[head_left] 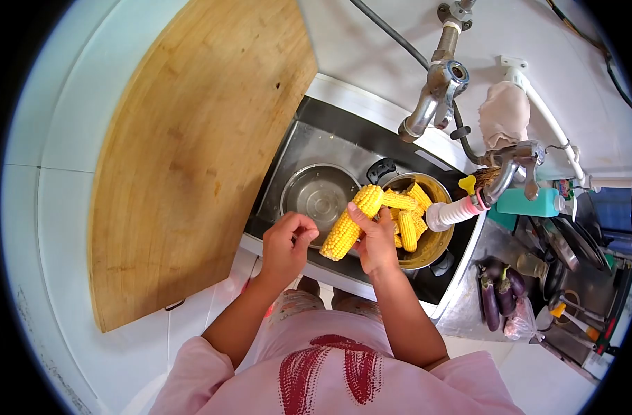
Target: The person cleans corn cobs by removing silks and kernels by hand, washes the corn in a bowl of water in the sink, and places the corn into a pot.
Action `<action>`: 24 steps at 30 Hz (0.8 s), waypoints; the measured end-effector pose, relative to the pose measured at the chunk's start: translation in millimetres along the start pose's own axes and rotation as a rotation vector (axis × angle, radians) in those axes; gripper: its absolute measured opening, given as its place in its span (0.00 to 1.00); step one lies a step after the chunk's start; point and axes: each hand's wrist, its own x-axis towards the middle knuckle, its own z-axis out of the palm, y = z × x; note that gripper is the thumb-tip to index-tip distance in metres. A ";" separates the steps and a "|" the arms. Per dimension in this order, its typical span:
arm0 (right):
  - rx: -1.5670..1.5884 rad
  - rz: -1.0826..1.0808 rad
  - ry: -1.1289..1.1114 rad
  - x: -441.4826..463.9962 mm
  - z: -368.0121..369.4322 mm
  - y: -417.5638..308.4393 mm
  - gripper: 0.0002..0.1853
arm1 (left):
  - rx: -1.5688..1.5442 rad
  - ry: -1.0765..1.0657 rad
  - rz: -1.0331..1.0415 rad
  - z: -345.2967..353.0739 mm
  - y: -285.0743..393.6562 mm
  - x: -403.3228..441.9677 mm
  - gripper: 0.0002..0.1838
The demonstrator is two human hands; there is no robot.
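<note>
My right hand is wrapped round a corn cob, yellow and without husk, with the thumb along its upper side. The cob is tilted in front of a metal pot that holds several shorter corn pieces. My left hand is closed, its fingers curled and the thumb near the index finger, just left of the cob and apart from it. Whatever those fingers may hold is too small to make out. Behind both hands stands a round metal basin in the sink.
A large wooden board fills the left side. Taps and a ribbed white spout reach over the sink and pot. Eggplants, a teal bottle and pans stand on the right.
</note>
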 end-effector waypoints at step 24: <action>0.242 0.062 -0.134 16.9 -105.9 3.7 0.32 | 0.992 -0.605 -0.167 87.8 -206.7 58.6 0.13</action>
